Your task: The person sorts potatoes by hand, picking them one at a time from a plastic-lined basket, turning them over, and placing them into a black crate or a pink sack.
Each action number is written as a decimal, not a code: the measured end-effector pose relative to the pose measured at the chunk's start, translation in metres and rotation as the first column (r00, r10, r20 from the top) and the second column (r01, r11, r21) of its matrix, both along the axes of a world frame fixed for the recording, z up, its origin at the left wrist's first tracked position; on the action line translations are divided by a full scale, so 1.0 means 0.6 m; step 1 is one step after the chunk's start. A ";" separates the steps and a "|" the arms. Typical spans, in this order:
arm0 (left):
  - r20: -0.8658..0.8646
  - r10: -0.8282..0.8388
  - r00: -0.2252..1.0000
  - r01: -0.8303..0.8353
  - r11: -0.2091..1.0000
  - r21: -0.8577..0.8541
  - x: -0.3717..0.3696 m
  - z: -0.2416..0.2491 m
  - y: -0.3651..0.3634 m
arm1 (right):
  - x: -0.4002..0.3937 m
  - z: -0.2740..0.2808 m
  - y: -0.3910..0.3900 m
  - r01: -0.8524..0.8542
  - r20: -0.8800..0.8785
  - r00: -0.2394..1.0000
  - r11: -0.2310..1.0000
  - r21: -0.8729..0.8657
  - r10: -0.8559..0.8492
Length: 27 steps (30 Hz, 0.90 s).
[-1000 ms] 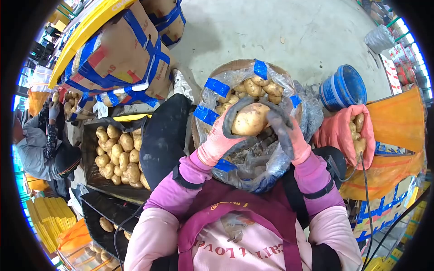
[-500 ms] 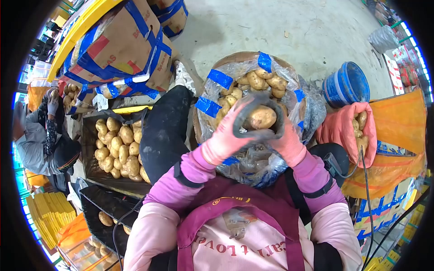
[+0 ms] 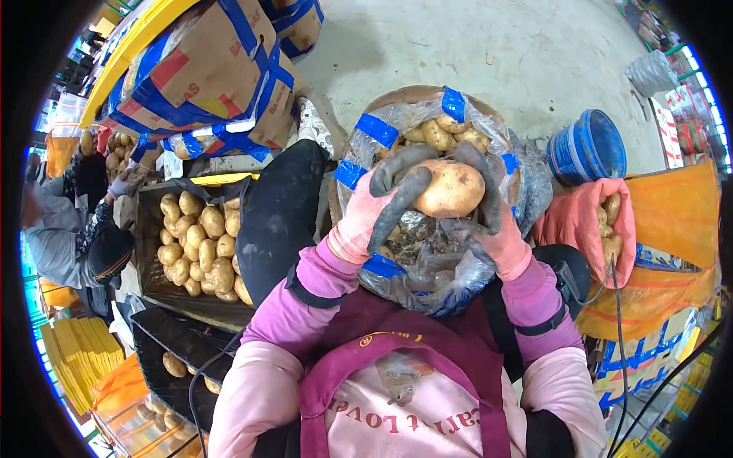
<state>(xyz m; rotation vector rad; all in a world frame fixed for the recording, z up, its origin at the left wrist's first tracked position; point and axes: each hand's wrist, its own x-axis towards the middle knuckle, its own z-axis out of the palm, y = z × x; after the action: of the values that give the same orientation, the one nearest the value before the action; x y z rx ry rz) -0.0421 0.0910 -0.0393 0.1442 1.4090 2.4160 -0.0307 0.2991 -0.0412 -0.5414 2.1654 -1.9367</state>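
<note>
A large potato [image 3: 450,189] is held up between my two gloved hands, over a plastic-lined round container [image 3: 372,131] with blue tape along its rim. My left hand [image 3: 385,202], in a pink glove with dark palm and fingers, grips the potato's left end. Fingers of my right hand [image 3: 492,206] curl over its right end, with the thumb below. Dark dirt marks show on the potato's pale skin. Several potatoes [image 3: 437,136] lie in the container beyond my hands, and dark crumbly debris [image 3: 420,237] lies in its near part.
At left stands a crate of potatoes [image 3: 200,243]. Taped cardboard boxes [image 3: 202,72] rise behind it. To the right are a blue bucket [image 3: 588,149] and a pink sack [image 3: 573,221] holding potatoes. A co-worker [image 3: 65,221] handles potatoes at far left. A cable [image 3: 622,336] hangs at right.
My hands have turned the potato and lifted it closer to the camera, so its broad side shows. The co-worker's hands at far left have also shifted.
</note>
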 end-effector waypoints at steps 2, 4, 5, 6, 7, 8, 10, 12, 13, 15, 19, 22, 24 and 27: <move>-0.095 0.029 0.995 -0.044 0.986 -0.161 -0.001 0.008 -0.002 | 0.002 0.000 -0.005 -0.004 0.071 0.997 0.996 -0.090 0.010; -0.343 0.111 0.933 -0.247 0.888 -0.387 0.008 0.011 0.006 | 0.003 -0.001 -0.001 0.001 0.138 0.990 0.984 -0.177 0.024; -0.489 0.077 0.869 -0.341 0.809 -0.479 0.011 0.005 0.010 | 0.004 -0.001 0.002 -0.003 0.165 0.985 0.974 -0.226 0.041; -0.489 0.076 0.869 -0.340 0.809 -0.480 0.015 0.001 0.011 | 0.006 0.000 0.002 -0.006 0.191 0.980 0.962 -0.275 0.060; -0.484 0.072 0.872 -0.332 0.814 -0.476 0.018 -0.001 0.013 | 0.008 0.006 0.005 -0.005 0.192 0.980 0.961 -0.275 0.060; -0.479 0.069 0.875 -0.323 0.820 -0.472 0.019 0.001 0.015 | 0.009 0.027 0.003 0.043 0.345 0.935 0.939 -0.340 0.082; -0.108 0.142 0.984 -0.160 0.970 -0.181 0.013 0.012 0.008 | 0.013 0.035 0.004 0.101 0.489 0.865 0.913 -0.396 0.117; -0.002 0.089 0.996 -0.086 0.963 0.256 -0.009 -0.023 -0.014 | 0.015 0.027 0.008 0.190 0.591 0.792 0.857 -0.479 0.155; 0.096 0.096 0.991 -0.116 0.966 0.230 -0.007 -0.023 -0.013 | 0.014 0.028 0.005 0.190 0.591 0.792 0.857 -0.479 0.155; -0.088 0.135 0.987 -0.130 0.990 0.059 0.003 -0.005 0.010 | 0.010 0.031 -0.002 0.112 0.447 0.888 0.893 -0.436 0.107; -0.458 0.077 0.886 -0.319 0.817 -0.481 0.021 -0.034 0.027 | 0.009 0.005 -0.010 0.107 -0.073 0.992 0.984 0.139 -0.098; -0.298 0.103 0.949 -0.221 0.891 -0.396 0.000 -0.039 0.001 | 0.010 -0.003 -0.011 0.081 -0.043 0.996 0.996 0.045 -0.079; -0.263 0.111 0.958 -0.190 0.937 -0.294 -0.008 -0.043 -0.004 | 0.011 0.003 -0.010 0.078 -0.127 0.990 0.988 0.133 -0.061; -0.169 0.161 0.972 -0.208 0.928 -0.309 0.003 0.012 0.004 | 0.013 0.015 -0.015 0.089 -0.127 0.989 0.985 0.150 -0.070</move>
<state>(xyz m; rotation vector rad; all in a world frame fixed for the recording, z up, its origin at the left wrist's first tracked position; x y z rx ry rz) -0.0401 0.0931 -0.0324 0.1059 1.9441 2.3118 -0.0226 0.2903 -0.0323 -0.5669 2.4243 -1.7952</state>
